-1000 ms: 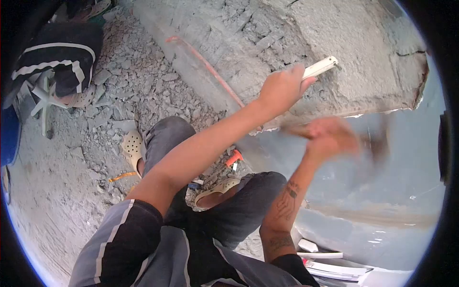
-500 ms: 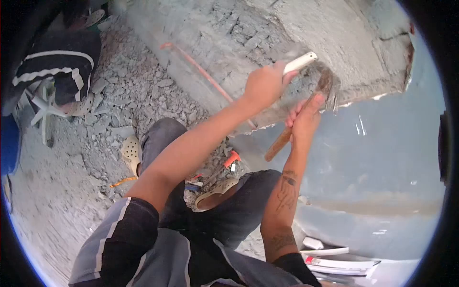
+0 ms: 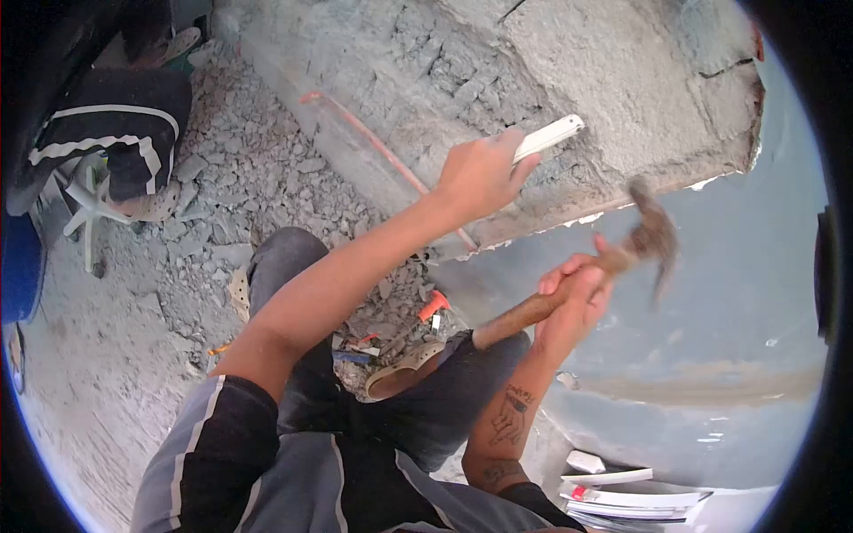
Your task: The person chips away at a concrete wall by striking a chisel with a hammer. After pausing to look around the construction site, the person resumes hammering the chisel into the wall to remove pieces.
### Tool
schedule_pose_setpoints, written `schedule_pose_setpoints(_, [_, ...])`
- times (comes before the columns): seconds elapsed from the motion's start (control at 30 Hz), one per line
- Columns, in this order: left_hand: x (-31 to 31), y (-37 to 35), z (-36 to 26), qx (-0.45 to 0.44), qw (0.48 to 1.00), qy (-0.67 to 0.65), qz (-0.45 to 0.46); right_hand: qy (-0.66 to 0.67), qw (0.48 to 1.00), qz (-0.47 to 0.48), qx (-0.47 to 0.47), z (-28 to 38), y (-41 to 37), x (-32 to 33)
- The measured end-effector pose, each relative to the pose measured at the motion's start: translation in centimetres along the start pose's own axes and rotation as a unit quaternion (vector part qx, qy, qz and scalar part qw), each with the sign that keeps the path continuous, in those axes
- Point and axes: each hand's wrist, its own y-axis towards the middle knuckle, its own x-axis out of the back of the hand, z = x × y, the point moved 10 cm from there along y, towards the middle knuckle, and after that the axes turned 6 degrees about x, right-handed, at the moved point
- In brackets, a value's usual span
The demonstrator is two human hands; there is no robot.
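My left hand [image 3: 478,178] is closed around a white, flat-handled tool [image 3: 553,138]. The handle's holed end sticks out toward the upper right, over the broken concrete edge [image 3: 613,202]; the tool's other end is hidden by my hand. My right hand [image 3: 577,298] grips a claw hammer [image 3: 653,233] by its wooden handle, close below the head. The hammer head, a little blurred, hangs over the smooth grey surface, apart from the white tool. Below my left wrist, a thin pinkish rod [image 3: 378,145] lies along the chipped concrete.
Broken rubble [image 3: 267,147] covers the ground at left. An orange-handled tool [image 3: 434,306] lies between my legs. Another person's dark clothing [image 3: 124,107] shows at upper left beside a white chair base [image 3: 89,209]. White strips [image 3: 631,497] lie at lower right.
The hammer has swung away from the white tool, down and to the right with my right hand. My left hand has shifted slightly left and down, still holding the white tool.
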Motion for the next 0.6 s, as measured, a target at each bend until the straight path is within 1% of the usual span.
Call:
schedule_pose_setpoints(0.03, [0.3,0.1,-0.4,-0.017,0.999,-0.019,-0.019,0.018,0.998,-0.009,0.060,0.3,0.1,0.6])
schedule_pose_setpoints(0.07, [0.2,0.2,-0.4,-0.017,1.000,-0.019,-0.018,0.036,0.992,-0.018,0.119,0.3,0.0,1.2])
schedule_pose_setpoints(0.13, [0.1,0.6,-0.1,-0.017,0.999,-0.006,-0.033,0.052,0.991,-0.004,0.120,-3.8,-1.9,1.5])
schedule_pose_setpoints(0.17, [-0.2,0.5,0.1,-0.018,0.999,-0.007,-0.035,0.067,0.991,0.009,0.119,-4.9,-2.9,1.4])
schedule_pose_setpoints(0.2, [-0.3,0.6,0.2,-0.028,0.998,-0.019,-0.047,0.071,0.990,0.014,0.124,-4.5,-3.3,1.3])
schedule_pose_setpoints(0.27, [0.0,1.3,0.4,-0.031,0.997,-0.025,-0.061,-0.039,0.997,-0.050,0.034,-4.7,-4.0,2.4])
schedule_pose_setpoints(0.3, [0.0,1.3,0.0,-0.035,0.997,-0.039,-0.053,-0.059,0.995,-0.060,0.045,-2.7,-3.5,2.2])
schedule_pose_setpoints(0.37, [0.0,1.8,0.2,-0.042,0.997,-0.050,-0.048,0.010,0.988,-0.069,0.140,1.6,-1.9,1.8])
schedule_pose_setpoints(0.4, [0.1,2.2,0.1,-0.058,0.995,-0.047,-0.059,0.010,0.988,-0.065,0.140,2.9,-0.9,1.4])
schedule_pose_setpoints(0.47, [0.0,2.3,0.0,-0.073,0.994,-0.049,-0.072,0.103,0.947,-0.024,0.304,7.9,-0.7,0.7])
schedule_pose_setpoints(0.5, [0.0,2.2,0.1,-0.080,0.992,-0.052,-0.078,0.102,0.947,-0.023,0.305,7.4,0.1,0.7])
schedule_pose_setpoints(0.57, [-0.2,2.0,0.1,-0.087,0.991,-0.056,-0.082,0.127,0.899,-0.016,0.420,6.7,0.5,0.5])
schedule_pose_setpoints(0.6, [-0.2,2.0,0.1,-0.087,0.991,-0.057,-0.088,0.004,0.912,-0.074,0.403,4.6,1.1,-0.2])
